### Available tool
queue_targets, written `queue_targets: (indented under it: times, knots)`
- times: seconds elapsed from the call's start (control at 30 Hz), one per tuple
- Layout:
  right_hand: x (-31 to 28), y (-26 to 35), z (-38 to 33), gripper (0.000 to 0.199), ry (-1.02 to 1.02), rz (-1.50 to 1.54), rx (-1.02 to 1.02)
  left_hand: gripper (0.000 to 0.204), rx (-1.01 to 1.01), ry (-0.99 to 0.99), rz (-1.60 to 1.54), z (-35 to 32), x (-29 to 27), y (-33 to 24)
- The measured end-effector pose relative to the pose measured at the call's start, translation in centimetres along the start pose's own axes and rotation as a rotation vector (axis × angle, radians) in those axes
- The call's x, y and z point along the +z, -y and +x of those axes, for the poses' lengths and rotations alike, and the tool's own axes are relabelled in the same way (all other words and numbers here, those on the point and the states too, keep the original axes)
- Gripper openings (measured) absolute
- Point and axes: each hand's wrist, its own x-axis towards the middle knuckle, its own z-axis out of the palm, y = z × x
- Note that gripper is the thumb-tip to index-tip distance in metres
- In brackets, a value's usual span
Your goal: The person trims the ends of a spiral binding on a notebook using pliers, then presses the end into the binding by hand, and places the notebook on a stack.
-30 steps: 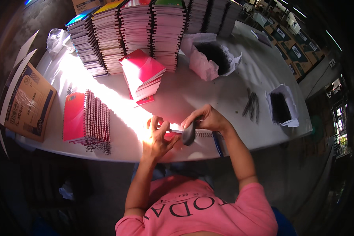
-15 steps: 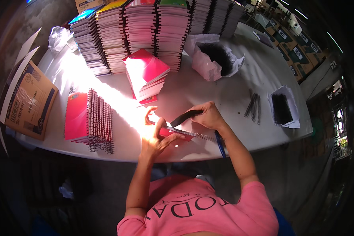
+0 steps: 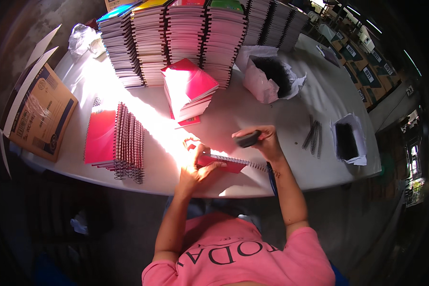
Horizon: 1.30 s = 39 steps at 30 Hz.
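A red notebook [image 3: 234, 166] lies near the table's front edge, a spiral coil [image 3: 254, 164] running along its far edge and sticking out past its right end. My left hand [image 3: 194, 164] grips the notebook's left end, thumb on the cover, some fingers washed out by bright sunlight. Just above the coil, my right hand [image 3: 268, 141] is closed around a dark, rounded hand tool [image 3: 247, 138], whose exact kind I cannot make out. The tool is apart from the coil. A blue strip [image 3: 272, 180] shows beside my right wrist; what it belongs to is unclear.
Coil-bound red notebooks [image 3: 101, 136] are stacked at left, beside a cardboard box [image 3: 45, 114]. Loose red notebooks [image 3: 188, 88] sit before tall notebook stacks [image 3: 186, 45]. Paper-wrapped dark coils [image 3: 271, 76] stand behind right, a smaller pack [image 3: 346, 139] and loose coils [image 3: 313, 136] nearer.
My right hand has lifted the dark tool away from the coil and turned it. My left hand stays on the notebook, more of whose red cover now shows. The whole view has shifted slightly.
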Motion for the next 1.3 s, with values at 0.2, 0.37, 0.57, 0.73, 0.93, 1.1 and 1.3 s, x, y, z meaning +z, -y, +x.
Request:
queue_targets:
  times: [0.2, 0.37, 0.57, 0.73, 0.93, 1.1, 1.3]
  knots:
    - [1.6, 8.6, -3.1, 0.023, -0.37, -0.125, 0.015, 0.027, -0.051, -0.076, -0.037, -1.5, 1.9, 0.9]
    - [7.7, 3.0, -5.2, 0.043, -0.349, -1.042, -0.234, 0.028, -0.199, -0.105, -0.155, -1.9, 3.5, -0.2]
    - [8.3, 1.0, -11.0, 0.036, -0.269, -0.8, -0.086, 0.039, -0.136, -0.104, -0.083, -1.1, 2.1, 1.1]
    - [8.1, 4.2, -6.4, 0.036, -0.375, -0.867, -0.158, 0.034, -0.099, -0.124, -0.275, -2.2, 2.8, 0.4]
    - [8.1, 2.4, -7.5, 0.037, -0.343, -0.821, -0.15, 0.035, 0.151, -0.041, 0.037, -0.5, 1.5, 1.4]
    - [3.9, 7.7, -8.6, 0.03, -0.362, -0.435, -0.131, 0.036, -0.257, 0.111, -0.285, -0.8, 0.7, 0.4]
    - [-0.9, 3.8, -2.9, 0.024, 0.097, 0.156, 0.041, 0.03, 0.094, 0.099, -0.147, -0.2, 0.5, 0.3]
